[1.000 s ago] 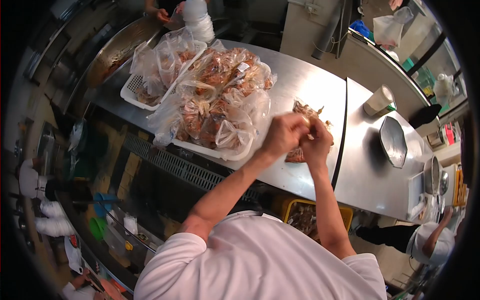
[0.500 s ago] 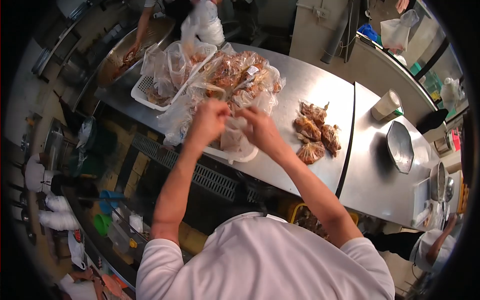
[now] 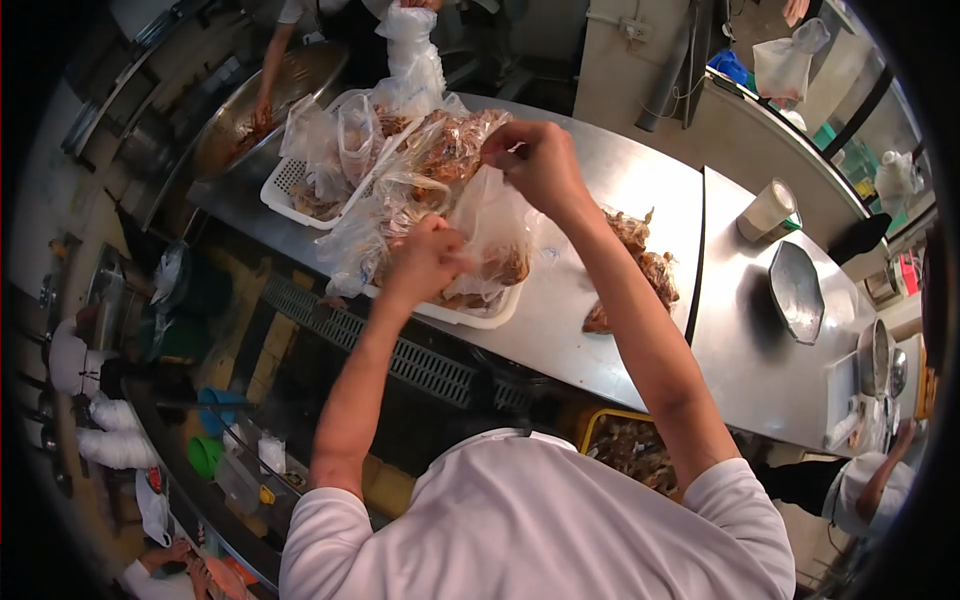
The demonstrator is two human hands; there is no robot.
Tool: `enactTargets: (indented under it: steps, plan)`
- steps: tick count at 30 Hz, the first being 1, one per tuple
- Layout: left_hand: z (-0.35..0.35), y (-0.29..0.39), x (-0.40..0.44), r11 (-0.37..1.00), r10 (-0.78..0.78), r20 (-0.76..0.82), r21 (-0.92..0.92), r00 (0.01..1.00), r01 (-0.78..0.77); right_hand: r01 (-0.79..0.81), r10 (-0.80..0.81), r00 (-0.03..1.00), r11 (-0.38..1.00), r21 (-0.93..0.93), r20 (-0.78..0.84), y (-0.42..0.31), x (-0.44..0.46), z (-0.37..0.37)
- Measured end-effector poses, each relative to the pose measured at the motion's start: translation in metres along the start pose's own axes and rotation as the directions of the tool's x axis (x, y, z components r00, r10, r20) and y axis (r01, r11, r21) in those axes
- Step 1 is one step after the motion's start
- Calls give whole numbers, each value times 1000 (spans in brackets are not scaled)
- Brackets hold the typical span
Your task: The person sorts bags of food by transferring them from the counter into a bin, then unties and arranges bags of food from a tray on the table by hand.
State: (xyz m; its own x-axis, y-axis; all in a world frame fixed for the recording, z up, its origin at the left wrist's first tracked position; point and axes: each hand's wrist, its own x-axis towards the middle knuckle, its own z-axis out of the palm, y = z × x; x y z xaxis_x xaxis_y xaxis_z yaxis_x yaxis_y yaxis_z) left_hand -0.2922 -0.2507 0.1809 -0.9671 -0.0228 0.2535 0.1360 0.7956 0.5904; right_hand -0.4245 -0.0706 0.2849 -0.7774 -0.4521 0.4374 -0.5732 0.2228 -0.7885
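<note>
A clear plastic bag [image 3: 493, 215] with brown food in its lower part stands stretched upward over the front white basket [image 3: 485, 320]. My right hand [image 3: 545, 165] is closed in a pinch at the bag's upper end. Lower down, my left hand [image 3: 428, 262] has its fingers curled against the bag's left side; they are slightly blurred. Around and behind my hands lie more clear bags of brown food [image 3: 455, 145]. Several tied bags of brown food [image 3: 658, 278] rest on the steel table [image 3: 640, 375], partly covered by my right forearm.
A second white basket [image 3: 290, 195] with bags stands at the left. Behind it a person's hand reaches into a large metal bowl [image 3: 215, 135]. On the right-hand table are a tub [image 3: 768, 210] and a dark tray [image 3: 797, 292]. A yellow crate [image 3: 590, 425] sits below the table edge.
My hands have separated: the right rose away and to the right, the left dropped slightly. The bag between them is now drawn upward. My right forearm now covers part of the tied bags.
</note>
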Motion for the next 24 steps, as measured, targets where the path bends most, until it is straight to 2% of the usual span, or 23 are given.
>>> enactTargets:
  steps: [1, 3, 4, 5, 6, 8, 9, 10, 11, 13, 14, 15, 16, 17, 18, 19, 20, 21, 22, 23, 24]
  plan:
    - [-15, 7, 3, 1000, 0, 3, -7, 1000, 0, -18, 18, 1000, 1000, -4, -2, 7, -2, -5]
    - [-48, 21, 9, 992, 88, -119, -79, 989, -98, -10, 11, 1000, 1000, 26, -22, 11, -3, -12]
    - [-52, 25, 11, 974, 168, -215, -117, 962, -196, -58, 61, 997, 997, 57, -51, 4, -3, -16]
    - [-40, 34, 13, 974, 165, -213, -116, 963, -193, -105, 113, 990, 990, 90, -80, -1, -5, -18]
    - [-20, 49, 18, 950, 128, -232, -251, 964, -186, -125, 136, 989, 976, 177, -53, -5, -6, -13]
    - [-4, 53, 20, 907, 88, -248, -381, 965, -181, -73, 77, 997, 973, 220, -11, -15, -17, 6]
    - [-3, 53, 23, 923, 68, -218, -357, 973, -145, -21, 14, 999, 965, 263, 29, -15, -20, 12]
    - [-4, 53, 30, 937, 56, -189, -330, 980, -117, -62, 1, 991, 893, 446, 135, -7, -20, 11]
    - [-7, 51, 34, 936, 63, -185, -330, 981, -123, -60, 3, 992, 894, 444, 126, 0, -28, 5]
    - [-31, 67, 36, 803, -35, -344, -569, 938, -179, 252, -212, 966, 903, 347, -150, -3, -61, -2]
    - [-40, 85, 37, 800, -30, -328, -574, 944, -174, 297, -283, 955, 926, 232, -93, 7, -74, 9]
    - [-39, 97, 38, 800, -39, -327, -576, 944, -166, 235, -198, 968, 934, 268, -158, 8, -83, 28]
    - [-35, 108, 41, 828, 42, -302, -523, 952, -202, 177, -110, 969, 933, 313, -221, 9, -91, 47]
    - [-33, 114, 46, 848, 132, -273, -466, 953, -251, 47, 17, 987, 924, 380, -162, 17, -93, 57]
    - [-33, 114, 50, 792, 157, -224, -553, 962, -258, 52, 15, 985, 924, 378, -172, 19, -92, 60]
    - [-33, 114, 48, 791, 168, -220, -552, 961, -265, -39, 136, 976, 878, 477, -169, 23, -90, 61]
    - [-34, 115, 38, 827, 141, -384, -461, 912, -322, -127, 262, 952, 810, 573, -159, 28, -91, 61]
    - [-36, 117, 27, 858, 122, -532, -369, 838, -359, -129, 277, 944, 810, 572, -178, 29, -90, 60]
    - [-33, 105, 17, 962, 131, -467, -154, 874, -226, -120, 299, 937, 762, 636, -182, 28, -88, 57]
    - [-12, 83, 16, 957, 142, -449, -165, 882, -239, -103, 315, 930, 713, 693, -187, 25, -86, 56]
    - [16, 55, 16, 926, 15, -269, -359, 963, -115, -119, 381, 898, 690, 713, -219, 19, -84, 57]
